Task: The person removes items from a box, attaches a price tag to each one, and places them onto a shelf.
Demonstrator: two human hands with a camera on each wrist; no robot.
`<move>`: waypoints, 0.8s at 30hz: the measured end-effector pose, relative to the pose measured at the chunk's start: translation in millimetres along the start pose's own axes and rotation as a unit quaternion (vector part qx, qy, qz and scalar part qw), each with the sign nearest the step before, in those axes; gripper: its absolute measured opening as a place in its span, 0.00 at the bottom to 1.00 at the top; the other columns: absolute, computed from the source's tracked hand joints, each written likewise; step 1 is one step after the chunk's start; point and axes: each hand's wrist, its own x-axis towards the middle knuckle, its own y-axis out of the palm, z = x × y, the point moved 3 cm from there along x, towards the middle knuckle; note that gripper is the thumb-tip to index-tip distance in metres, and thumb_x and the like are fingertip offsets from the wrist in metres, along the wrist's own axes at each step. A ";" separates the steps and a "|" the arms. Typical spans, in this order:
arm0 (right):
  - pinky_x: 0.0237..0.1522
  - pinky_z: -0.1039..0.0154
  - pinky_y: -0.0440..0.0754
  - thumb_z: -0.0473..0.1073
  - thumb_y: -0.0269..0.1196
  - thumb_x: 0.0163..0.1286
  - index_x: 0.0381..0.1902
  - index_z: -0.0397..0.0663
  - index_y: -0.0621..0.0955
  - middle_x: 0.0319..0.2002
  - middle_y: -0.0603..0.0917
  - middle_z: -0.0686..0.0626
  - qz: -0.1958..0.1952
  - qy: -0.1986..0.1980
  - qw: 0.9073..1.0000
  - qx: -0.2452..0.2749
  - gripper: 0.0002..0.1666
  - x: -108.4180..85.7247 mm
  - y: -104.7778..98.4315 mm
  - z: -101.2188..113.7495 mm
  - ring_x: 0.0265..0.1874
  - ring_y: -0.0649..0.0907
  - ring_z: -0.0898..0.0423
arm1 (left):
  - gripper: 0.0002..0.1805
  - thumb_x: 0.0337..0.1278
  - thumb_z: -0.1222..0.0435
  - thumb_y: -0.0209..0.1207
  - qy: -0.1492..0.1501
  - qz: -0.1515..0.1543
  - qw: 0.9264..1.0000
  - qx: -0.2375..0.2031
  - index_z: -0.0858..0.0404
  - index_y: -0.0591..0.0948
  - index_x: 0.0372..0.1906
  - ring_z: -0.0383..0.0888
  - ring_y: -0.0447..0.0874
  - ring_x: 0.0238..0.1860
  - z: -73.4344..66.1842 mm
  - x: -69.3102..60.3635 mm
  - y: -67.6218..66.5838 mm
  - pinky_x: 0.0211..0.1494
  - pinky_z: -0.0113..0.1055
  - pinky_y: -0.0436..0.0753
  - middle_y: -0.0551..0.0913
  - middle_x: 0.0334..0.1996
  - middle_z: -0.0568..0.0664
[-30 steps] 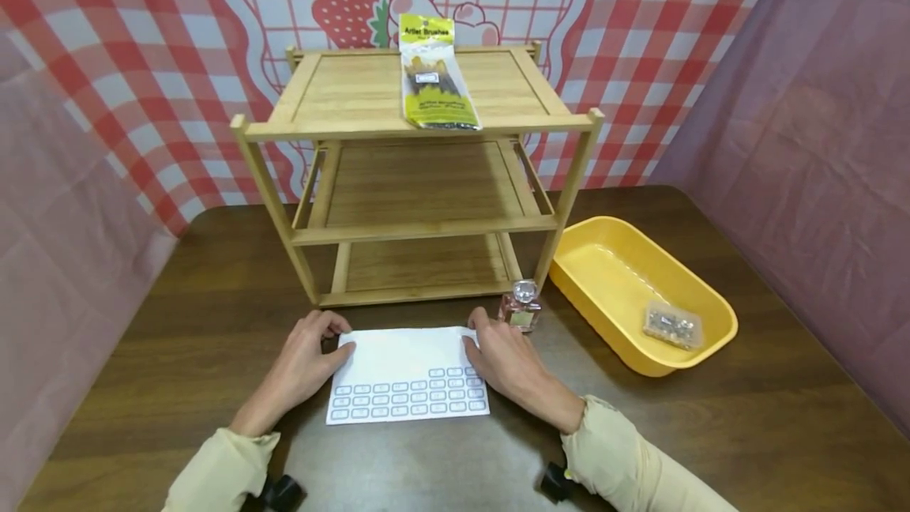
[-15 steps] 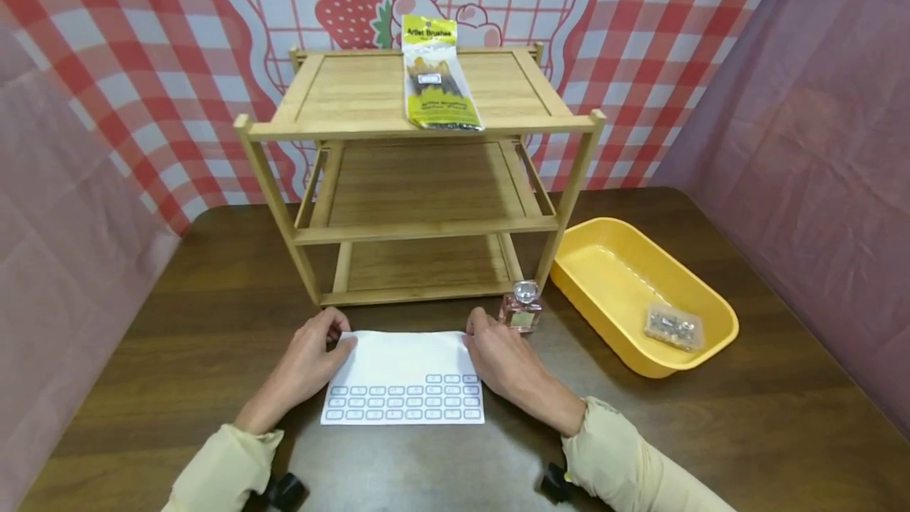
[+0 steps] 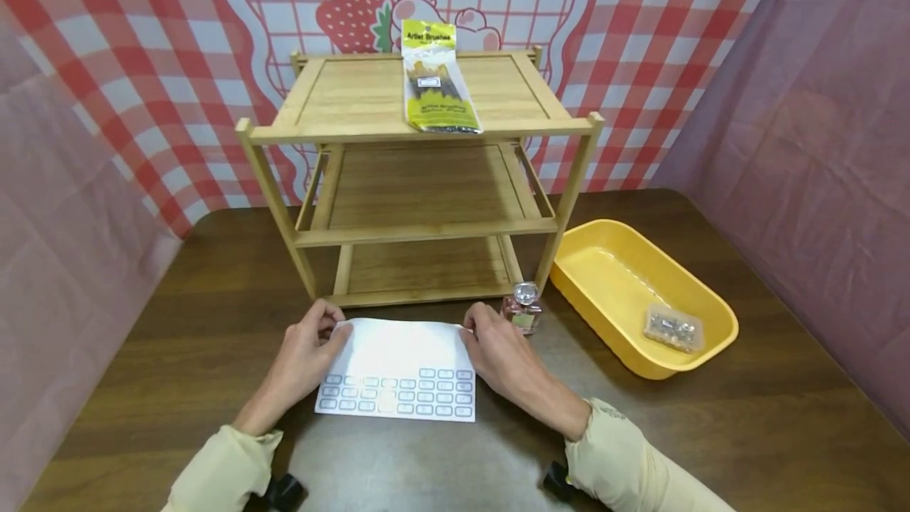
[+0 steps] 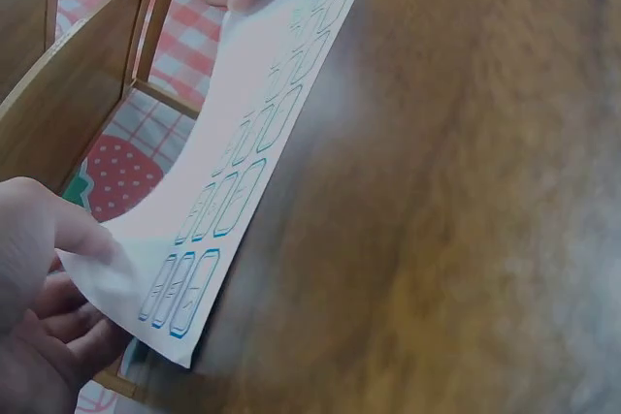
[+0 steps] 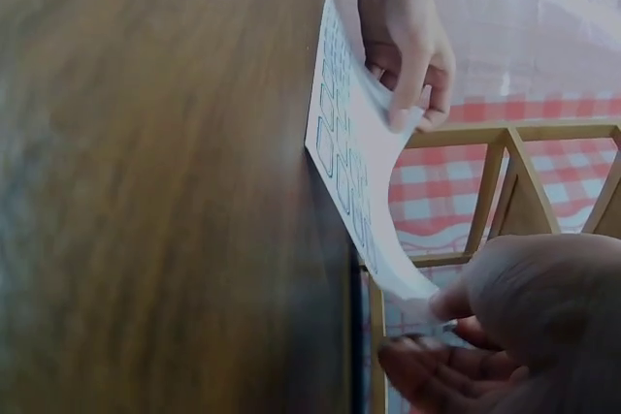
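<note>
A white sticker sheet [image 3: 405, 350] with rows of blue-outlined labels on its near half lies between my hands, its far edge lifted off the table. My left hand [image 3: 304, 354] pinches the far left corner between thumb and fingers; the left wrist view shows the thumb on top of the sheet [image 4: 165, 230] and the fingers beneath. At the far right corner my right hand [image 3: 506, 354] pinches the sheet the same way. Just beyond the right hand stands a small pink perfume bottle [image 3: 522, 309] with a clear round cap, apart from the sheet.
A three-tier wooden shelf [image 3: 426, 237] stands behind the sheet. On its top tier lies a pack of artist brushes [image 3: 441, 93]. To the right, a yellow basin [image 3: 604, 291] holds a small clear box [image 3: 674, 328] of metallic bits. The brown table [image 3: 178, 322] extends around them.
The sheet has shifted slightly left, and its far edge has risen and bowed. My left hand has moved up a little with its corner; the right hand keeps its hold.
</note>
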 end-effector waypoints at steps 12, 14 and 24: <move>0.24 0.65 0.79 0.30 0.68 0.67 0.38 0.44 0.76 0.28 0.78 0.53 -0.039 -0.018 0.997 0.060 0.10 0.7 -10.7 0.2 0.24 0.77 0.59 | 0.04 0.72 0.73 0.58 -0.046 -0.029 0.995 -0.078 0.67 0.74 0.45 0.50 0.87 0.35 -6.0 -1.0 -2.7 0.37 0.36 0.84 0.88 0.35 0.62; 0.26 0.65 0.80 0.29 0.67 0.68 0.39 0.45 0.76 0.28 0.78 0.53 -0.032 -0.008 0.995 0.090 0.11 0.8 -11.8 -1.1 0.26 0.78 0.59 | 0.05 0.72 0.74 0.58 -0.051 -0.037 0.993 -0.100 0.67 0.73 0.45 0.45 0.85 0.30 -6.4 -0.9 -2.5 0.31 0.32 0.80 0.88 0.33 0.62; 0.30 0.67 0.83 0.24 0.66 0.67 0.40 0.40 0.77 0.31 0.82 0.49 -0.052 0.008 0.963 0.263 0.10 1.8 -21.8 -6.6 0.30 0.81 0.56 | 0.10 0.69 0.76 0.59 -0.064 -0.056 0.979 -0.186 0.70 0.73 0.51 0.39 0.83 0.24 -14.2 -2.0 -0.4 0.26 0.31 0.81 0.88 0.36 0.65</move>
